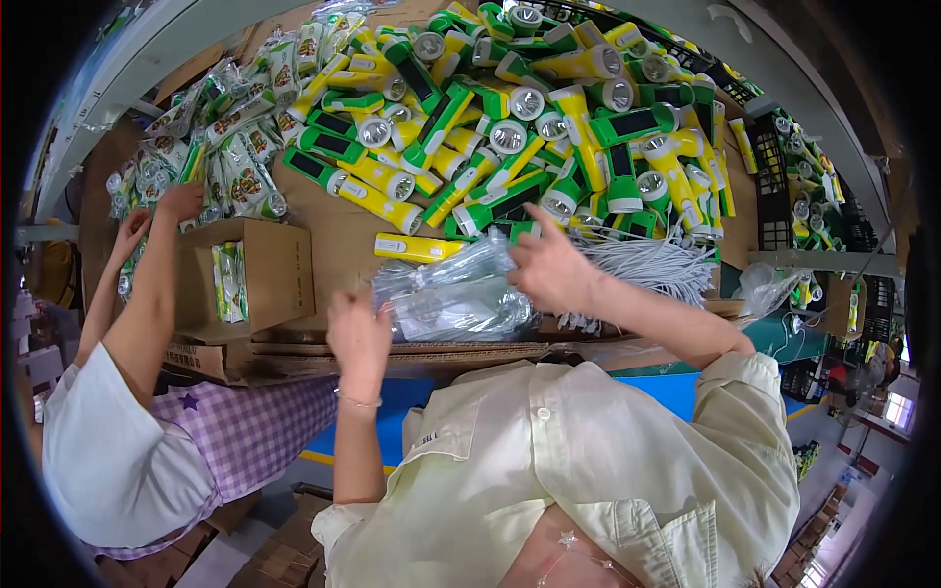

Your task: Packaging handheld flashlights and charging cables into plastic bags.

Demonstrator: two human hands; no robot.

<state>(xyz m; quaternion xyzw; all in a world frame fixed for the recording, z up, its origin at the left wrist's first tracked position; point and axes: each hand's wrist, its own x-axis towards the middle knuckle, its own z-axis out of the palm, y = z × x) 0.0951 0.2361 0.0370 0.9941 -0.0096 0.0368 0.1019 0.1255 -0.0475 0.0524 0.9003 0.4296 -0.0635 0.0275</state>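
A stack of clear plastic bags [451, 299] lies in front of me at the table's near edge. At the stack's left end is my left hand [357, 333], its fingers bent and slightly blurred; whether they grip a bag edge is unclear. Over the right end reaches my right hand [554, 269], index finger stretched out and the others loosely bent, no object visible in it. Just behind the bags lies a yellow flashlight [417, 247]. A large heap of green and yellow flashlights [505, 137] spreads beyond, several with dark panels. White cords [642, 269] lie bundled beside my right forearm.
A co-worker's hands [157, 216] are at the left, by a pile of bagged flashlights [250, 167]. An open cardboard box [279, 279] with bagged items stands between us. Black crates [774, 186] of flashlights line the right side. A metal frame [823, 78] arches around the table.
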